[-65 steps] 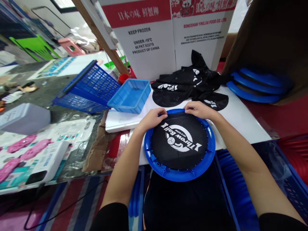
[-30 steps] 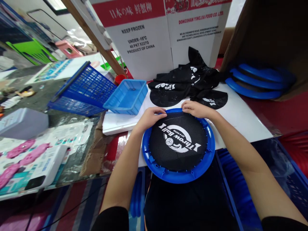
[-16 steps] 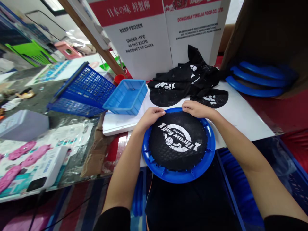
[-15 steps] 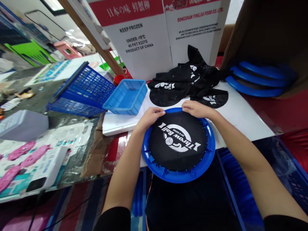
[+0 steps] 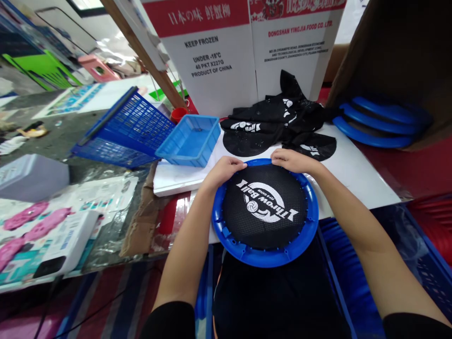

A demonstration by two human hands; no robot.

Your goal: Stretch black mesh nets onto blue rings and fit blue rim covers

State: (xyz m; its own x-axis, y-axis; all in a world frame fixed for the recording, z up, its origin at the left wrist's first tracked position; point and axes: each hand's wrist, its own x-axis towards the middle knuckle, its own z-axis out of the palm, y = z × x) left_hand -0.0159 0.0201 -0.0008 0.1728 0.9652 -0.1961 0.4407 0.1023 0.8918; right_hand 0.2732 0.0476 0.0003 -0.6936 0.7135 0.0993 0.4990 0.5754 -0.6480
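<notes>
A blue plastic ring (image 5: 310, 230) with a black mesh (image 5: 264, 212) printed "Throw Ball" lies at the near edge of the white table (image 5: 356, 174). My left hand (image 5: 223, 170) pinches the mesh at the ring's far left rim, fingers curled. My right hand (image 5: 293, 160) presses the mesh edge at the far rim, fingers closed on it. A heap of loose black mesh discs (image 5: 278, 122) lies just beyond the hands.
A light blue tray (image 5: 190, 140) and a tilted dark blue basket (image 5: 127, 127) stand to the left. Stacked blue rings (image 5: 377, 125) sit in a brown box at right. White cartons (image 5: 247, 52) stand behind. Pink parts (image 5: 24, 221) lie far left.
Both hands stay on the far rim of the ring; fingers shift only slightly along the mesh edge. The view has swayed a little.
</notes>
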